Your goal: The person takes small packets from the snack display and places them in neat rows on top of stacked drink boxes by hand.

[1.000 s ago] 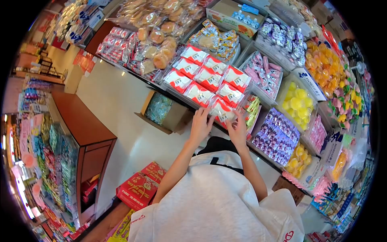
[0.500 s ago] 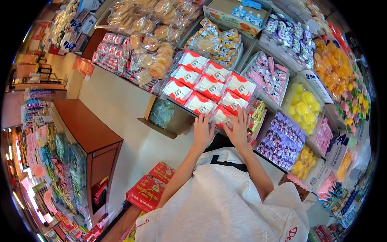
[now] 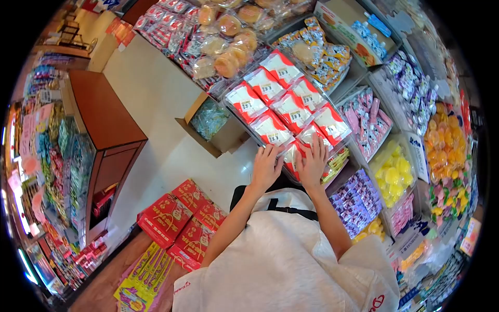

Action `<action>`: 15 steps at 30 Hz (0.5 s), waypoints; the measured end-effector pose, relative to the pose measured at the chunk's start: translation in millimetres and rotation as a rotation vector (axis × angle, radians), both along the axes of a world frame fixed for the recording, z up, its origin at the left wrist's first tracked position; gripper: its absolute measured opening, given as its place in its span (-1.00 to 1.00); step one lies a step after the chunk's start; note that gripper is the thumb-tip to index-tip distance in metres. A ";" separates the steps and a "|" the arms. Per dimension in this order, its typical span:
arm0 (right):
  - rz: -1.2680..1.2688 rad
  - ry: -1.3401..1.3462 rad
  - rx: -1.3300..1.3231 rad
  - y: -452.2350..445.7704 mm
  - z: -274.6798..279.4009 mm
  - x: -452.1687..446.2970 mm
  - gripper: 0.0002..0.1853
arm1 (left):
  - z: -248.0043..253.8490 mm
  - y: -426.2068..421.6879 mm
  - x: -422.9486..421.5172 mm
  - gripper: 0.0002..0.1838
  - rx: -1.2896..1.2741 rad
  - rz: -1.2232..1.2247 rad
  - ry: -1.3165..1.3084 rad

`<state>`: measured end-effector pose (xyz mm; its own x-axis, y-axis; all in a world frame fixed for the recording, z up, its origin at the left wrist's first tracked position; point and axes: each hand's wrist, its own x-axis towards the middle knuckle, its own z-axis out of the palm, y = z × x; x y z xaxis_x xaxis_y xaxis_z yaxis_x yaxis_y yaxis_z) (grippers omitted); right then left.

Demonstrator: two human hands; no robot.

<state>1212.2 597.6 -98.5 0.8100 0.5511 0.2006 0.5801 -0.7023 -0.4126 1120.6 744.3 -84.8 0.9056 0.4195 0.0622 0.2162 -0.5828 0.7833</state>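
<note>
Red-and-white packets (image 3: 292, 110) lie in rows in a clear tray (image 3: 240, 120) at the display's front edge. My left hand (image 3: 267, 167) rests at the tray's near edge, fingers apart, beside the nearest packets. On the front packets lies my right hand (image 3: 312, 162), its fingers spread and partly covering them. Neither hand has a packet in its grip. Right of my right hand are yellow-green packets (image 3: 337, 165) and purple packets (image 3: 356, 202).
Wrapped round cakes (image 3: 228, 52) and yellow candies (image 3: 393, 175) fill nearby trays. An open carton (image 3: 222, 143) stands on the floor below the display. Red boxes (image 3: 166, 219) lie at lower left, near a brown cabinet (image 3: 106, 112).
The view has turned, so the display now sits further right and more red boxes show. My right hand has moved further onto the packets. My left hand stays at the tray's edge.
</note>
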 end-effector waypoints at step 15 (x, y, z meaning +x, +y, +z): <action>0.320 0.032 0.289 36.5 46.7 -29.4 -0.84 | -12.7 -2.5 -137.5 -0.72 -0.048 0.538 -0.128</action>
<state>1182.8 634.1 -51.8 0.6157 0.7004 0.3610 0.7334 -0.3417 -0.5877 983.0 741.8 -97.5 0.5490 0.8261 0.1272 0.3752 -0.3796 0.8457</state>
